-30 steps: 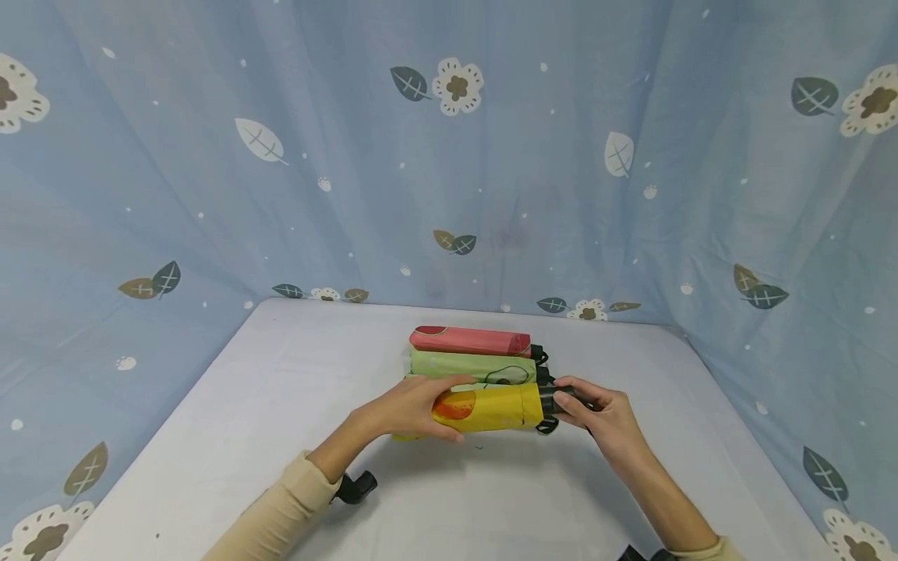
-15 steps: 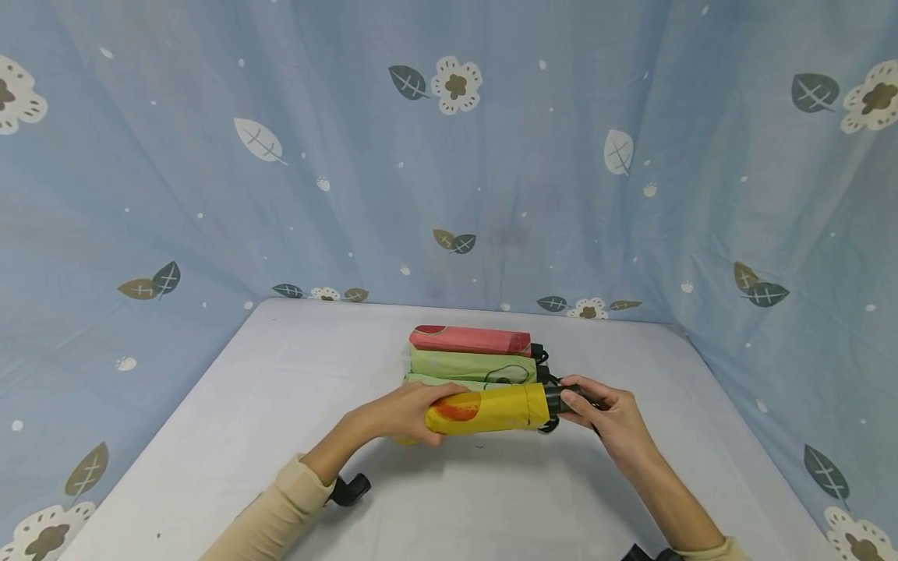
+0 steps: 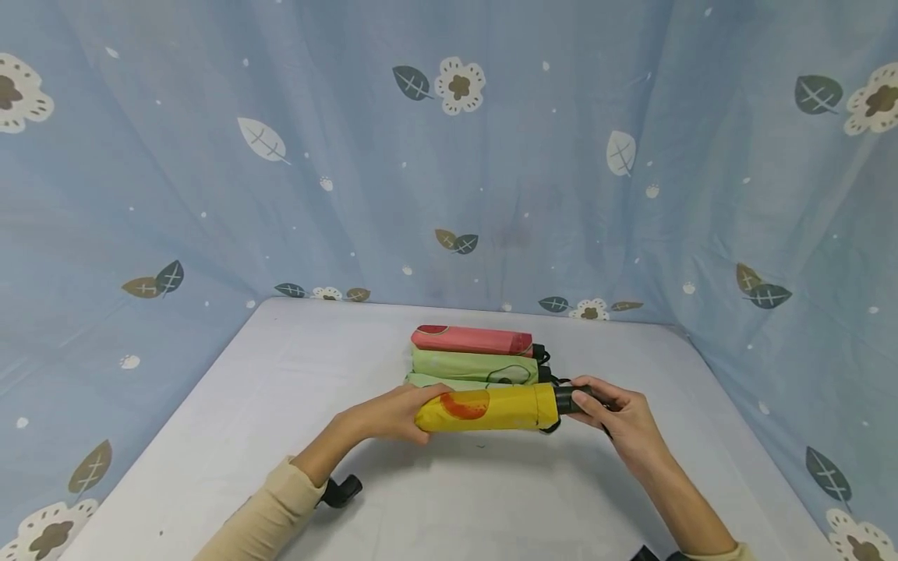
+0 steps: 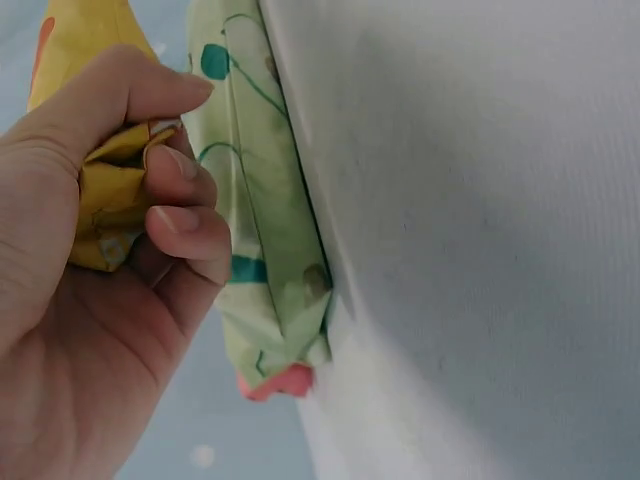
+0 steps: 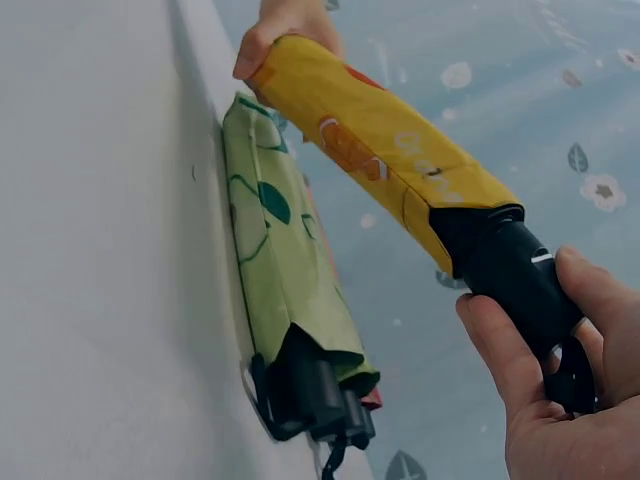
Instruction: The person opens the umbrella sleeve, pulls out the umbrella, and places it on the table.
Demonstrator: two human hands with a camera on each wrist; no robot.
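Observation:
A folded yellow umbrella [image 3: 519,407] with an orange fruit print is held level above the white table. My left hand [image 3: 389,413] grips the closed end of its sleeve; in the left wrist view the yellow fabric [image 4: 110,190] bunches between thumb and curled fingers. On the other end, my right hand [image 3: 624,421] pinches the black handle [image 5: 515,280] between thumb and fingers, its dark strap [image 5: 572,378] hanging by the palm. Behind lie a green avocado-print umbrella [image 3: 456,365] and a red watermelon-print umbrella [image 3: 470,340]. A second green umbrella [image 3: 431,381] is partly hidden behind the yellow one.
The lying umbrellas sit side by side, handles to the right. A white cloth covers the table [image 3: 491,499]. Blue patterned curtain [image 3: 533,156] rises at the back and sides. A black wrist fitting [image 3: 342,491] shows by the left sleeve.
The yellow umbrella has shifted slightly right with my right hand. My left hand has slid left along its sleeve to the closed end. The lying umbrellas stay put.

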